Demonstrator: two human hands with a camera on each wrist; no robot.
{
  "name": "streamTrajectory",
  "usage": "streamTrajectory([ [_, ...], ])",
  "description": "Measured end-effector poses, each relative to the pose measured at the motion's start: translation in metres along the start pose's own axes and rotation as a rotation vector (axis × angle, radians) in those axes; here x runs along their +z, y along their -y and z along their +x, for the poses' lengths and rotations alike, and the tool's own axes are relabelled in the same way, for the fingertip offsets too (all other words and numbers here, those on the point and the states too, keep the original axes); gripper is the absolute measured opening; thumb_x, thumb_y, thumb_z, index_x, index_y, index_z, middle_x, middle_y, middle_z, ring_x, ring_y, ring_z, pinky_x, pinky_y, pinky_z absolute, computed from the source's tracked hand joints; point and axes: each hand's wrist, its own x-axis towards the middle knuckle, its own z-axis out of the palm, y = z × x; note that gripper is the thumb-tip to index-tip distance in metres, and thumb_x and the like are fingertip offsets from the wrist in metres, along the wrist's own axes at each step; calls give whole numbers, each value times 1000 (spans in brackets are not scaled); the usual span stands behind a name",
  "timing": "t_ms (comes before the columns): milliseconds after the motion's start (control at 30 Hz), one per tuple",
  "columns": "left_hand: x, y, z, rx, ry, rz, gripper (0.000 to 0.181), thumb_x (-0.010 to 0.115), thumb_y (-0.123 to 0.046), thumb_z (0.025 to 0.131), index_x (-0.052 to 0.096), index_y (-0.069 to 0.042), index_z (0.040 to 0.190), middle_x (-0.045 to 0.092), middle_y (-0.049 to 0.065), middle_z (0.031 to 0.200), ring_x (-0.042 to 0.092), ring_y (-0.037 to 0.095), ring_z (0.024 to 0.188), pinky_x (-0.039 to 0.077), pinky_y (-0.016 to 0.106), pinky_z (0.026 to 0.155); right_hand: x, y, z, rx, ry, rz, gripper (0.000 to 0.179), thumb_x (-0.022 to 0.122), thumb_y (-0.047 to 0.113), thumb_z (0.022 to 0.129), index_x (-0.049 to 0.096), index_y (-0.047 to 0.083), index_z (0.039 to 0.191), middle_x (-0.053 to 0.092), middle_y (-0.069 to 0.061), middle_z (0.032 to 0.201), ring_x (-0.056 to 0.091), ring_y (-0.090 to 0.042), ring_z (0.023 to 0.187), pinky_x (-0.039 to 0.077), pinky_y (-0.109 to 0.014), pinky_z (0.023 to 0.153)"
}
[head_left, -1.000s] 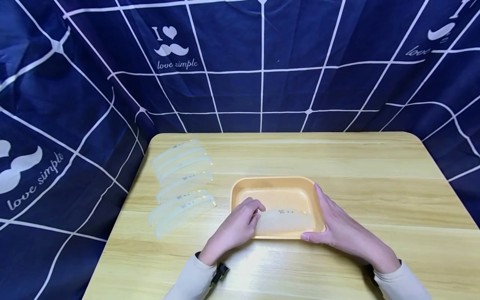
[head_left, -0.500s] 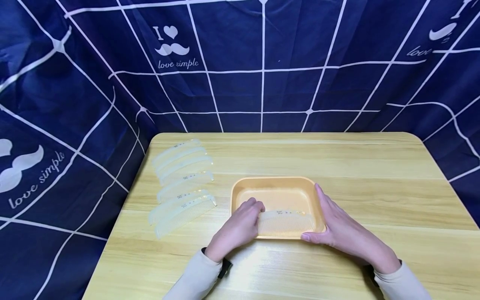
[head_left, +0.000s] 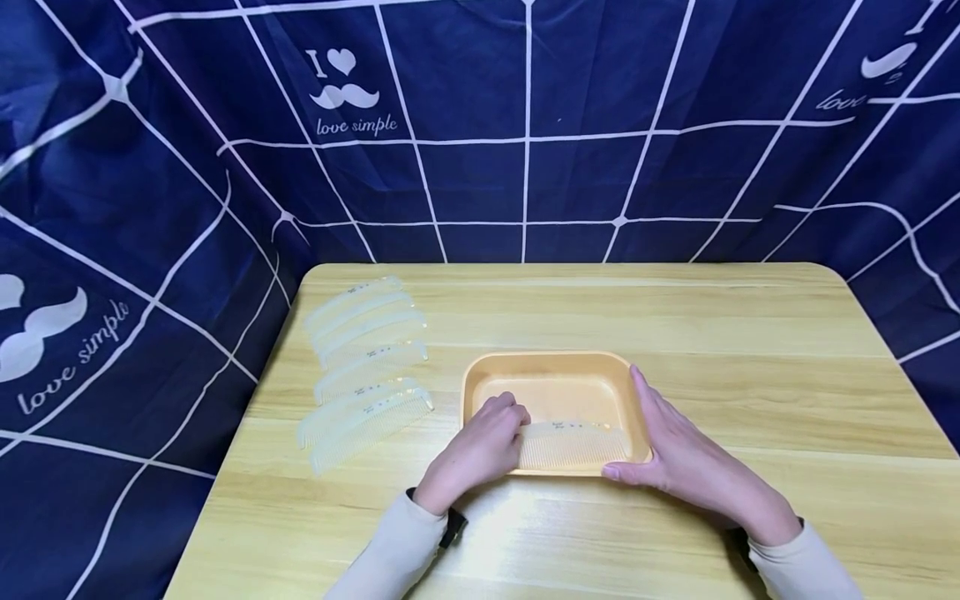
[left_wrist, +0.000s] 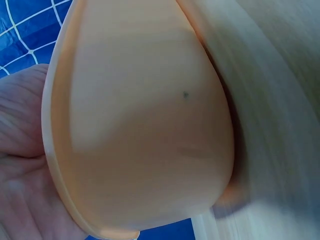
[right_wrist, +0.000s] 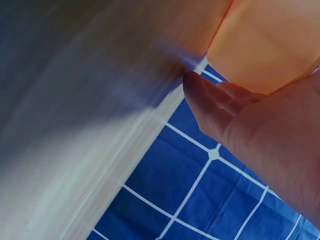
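An orange-tan plastic box (head_left: 551,358) stands on the table with a pale translucent comb (head_left: 573,446) lying along its near side. My left hand (head_left: 487,442) reaches over the near left rim, fingers curled at the comb's left end and covering it. In the left wrist view, the box's outer wall (left_wrist: 150,125) hides those fingertips, and only the palm (left_wrist: 22,150) shows. My right hand (head_left: 682,454) braces the box at its near right corner, fingers fairly straight along the right wall and thumb at the front rim. The right wrist view shows its fingers (right_wrist: 207,102) against the wall.
Several more translucent combs (head_left: 367,412) lie in a loose, overlapping column left of the box. The wooden table (head_left: 750,333) has rounded far corners. A dark blue cloth (head_left: 465,183) with white lines hangs behind it and on both sides.
My left hand has shifted slightly right and its fingers have closed in at the comb's left end. The right hand and the box have stayed in place.
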Motion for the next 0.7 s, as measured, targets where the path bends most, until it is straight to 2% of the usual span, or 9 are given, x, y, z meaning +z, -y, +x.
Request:
streamTrajectory([
  [100, 0, 1, 0, 6, -11, -3, 24, 59, 9, 85, 73, 0, 102, 61, 2, 96, 54, 16, 88, 49, 23, 82, 0, 1, 0, 0, -9, -2, 137, 84, 61, 76, -15, 23, 163, 13, -19, 170, 23, -42, 152, 30, -65, 114],
  [267, 0, 0, -2, -12, -10, -21, 27, 61, 4, 89, 73, 1, 113, 64, 5, 106, 59, 19, 98, 51, 26, 91, 0, -1, 0, 3, -2, 7, 137, 84, 61, 77, -15, 24, 163, 13, -18, 170, 23, -42, 152, 29, -66, 114],
  [433, -1, 0, -3, -21, -42, -163, 24, 66, -6, 96, 71, -3, 119, 64, 4, 107, 55, 14, 96, 49, 25, 90, 0, -2, -1, 12, 9, 13, 136, 83, 61, 77, -16, 26, 163, 10, -18, 170, 22, -43, 152, 29, -66, 115],
  [567, -4, 2, -3, 15, -86, -247, 22, 67, -7, 96, 71, -4, 118, 65, 7, 103, 56, 17, 92, 47, 23, 84, 0, -3, -1, 13, 6, 13, 135, 84, 60, 78, -16, 26, 163, 10, -17, 171, 22, -42, 152, 29, -65, 115],
  [700, -6, 6, -8, 76, -127, -311, 23, 68, -7, 96, 70, -3, 118, 66, 5, 104, 61, 16, 93, 51, 23, 85, 1, -2, 0, 11, 8, 19, 136, 84, 60, 77, -16, 26, 163, 10, -16, 171, 22, -42, 152, 29, -66, 114],
])
